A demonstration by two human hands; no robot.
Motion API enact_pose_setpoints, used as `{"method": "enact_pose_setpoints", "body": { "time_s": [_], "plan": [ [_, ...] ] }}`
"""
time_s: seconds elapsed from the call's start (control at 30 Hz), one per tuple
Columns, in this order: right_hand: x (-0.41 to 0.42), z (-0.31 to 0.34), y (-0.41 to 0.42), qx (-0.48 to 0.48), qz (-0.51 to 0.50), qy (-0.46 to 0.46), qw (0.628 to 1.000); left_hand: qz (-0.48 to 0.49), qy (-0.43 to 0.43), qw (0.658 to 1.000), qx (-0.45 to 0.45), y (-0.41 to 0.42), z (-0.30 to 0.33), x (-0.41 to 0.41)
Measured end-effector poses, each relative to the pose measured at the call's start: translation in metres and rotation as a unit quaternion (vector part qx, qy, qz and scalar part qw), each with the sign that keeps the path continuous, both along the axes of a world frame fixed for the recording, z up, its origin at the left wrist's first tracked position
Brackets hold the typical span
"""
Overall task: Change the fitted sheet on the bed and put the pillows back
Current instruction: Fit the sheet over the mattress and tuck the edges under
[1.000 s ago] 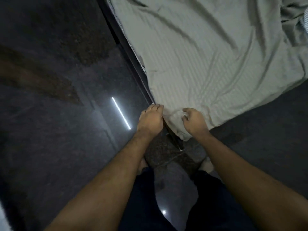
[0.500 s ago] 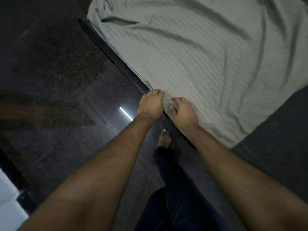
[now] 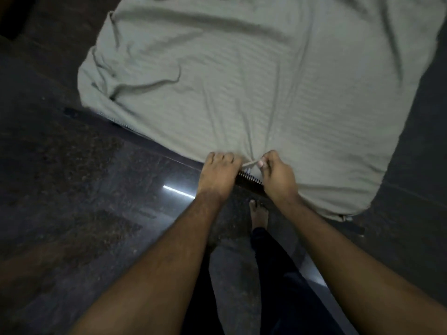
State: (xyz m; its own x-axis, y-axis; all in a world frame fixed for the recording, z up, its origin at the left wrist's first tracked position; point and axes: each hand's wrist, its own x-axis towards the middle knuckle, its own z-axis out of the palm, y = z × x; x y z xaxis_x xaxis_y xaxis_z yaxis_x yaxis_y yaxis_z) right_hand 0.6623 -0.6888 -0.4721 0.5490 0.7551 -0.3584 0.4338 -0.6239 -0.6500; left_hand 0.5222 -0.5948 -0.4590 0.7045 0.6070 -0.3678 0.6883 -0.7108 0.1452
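A pale grey-green fitted sheet [image 3: 242, 81] with faint stripes covers the mattress and fills the upper half of the view, creased toward its near edge. My left hand [image 3: 217, 175] grips the sheet's hem at the near side of the bed, fingers curled over it. My right hand [image 3: 278, 175] pinches the same hem just to the right, bunching the fabric between the two hands. A short strip of striped mattress edge [image 3: 249, 176] shows under the lifted hem. No pillows are in view.
The dark bed frame [image 3: 154, 143] runs along the sheet's near side. A dark glossy stone floor [image 3: 96, 189] lies to the left with a bright light reflection [image 3: 179, 191]. My bare foot [image 3: 258, 213] and dark trouser leg stand close to the frame.
Both hands have shifted along the bed's side away from the right corner, and the hem is now bunched between them. The view has swung so more of the sheet and its left corner show.
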Motion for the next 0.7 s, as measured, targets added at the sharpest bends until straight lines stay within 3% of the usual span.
{"method": "enact_pose_setpoints", "body": {
  "time_s": [0.17,0.27,0.4,0.47,0.57,0.7],
  "plan": [
    [-0.049,-0.016,-0.032,-0.079,-0.029,0.037,0.996,-0.119,0.129,0.984,-0.029,0.024,0.009,-0.03],
    [-0.069,-0.023,-0.04,-0.073,-0.02,0.054,0.996,-0.153,0.164,0.974,-0.017,0.027,0.006,-0.048],
    [-0.063,-0.022,-0.055,-0.045,-0.022,-0.09,0.995,-0.145,0.205,0.968,0.022,0.019,0.005,-0.038],
    [-0.051,-0.018,-0.075,-0.087,-0.018,-0.151,0.985,-0.142,0.184,0.972,0.019,0.01,0.006,-0.025],
    [-0.026,-0.02,-0.112,-0.152,-0.046,-0.188,0.969,-0.195,0.066,0.978,0.006,-0.012,0.01,0.001],
    [0.013,-0.024,-0.158,-0.162,-0.1,-0.255,0.948,-0.276,0.0,0.961,-0.035,-0.048,0.006,0.049]
  ]
}}
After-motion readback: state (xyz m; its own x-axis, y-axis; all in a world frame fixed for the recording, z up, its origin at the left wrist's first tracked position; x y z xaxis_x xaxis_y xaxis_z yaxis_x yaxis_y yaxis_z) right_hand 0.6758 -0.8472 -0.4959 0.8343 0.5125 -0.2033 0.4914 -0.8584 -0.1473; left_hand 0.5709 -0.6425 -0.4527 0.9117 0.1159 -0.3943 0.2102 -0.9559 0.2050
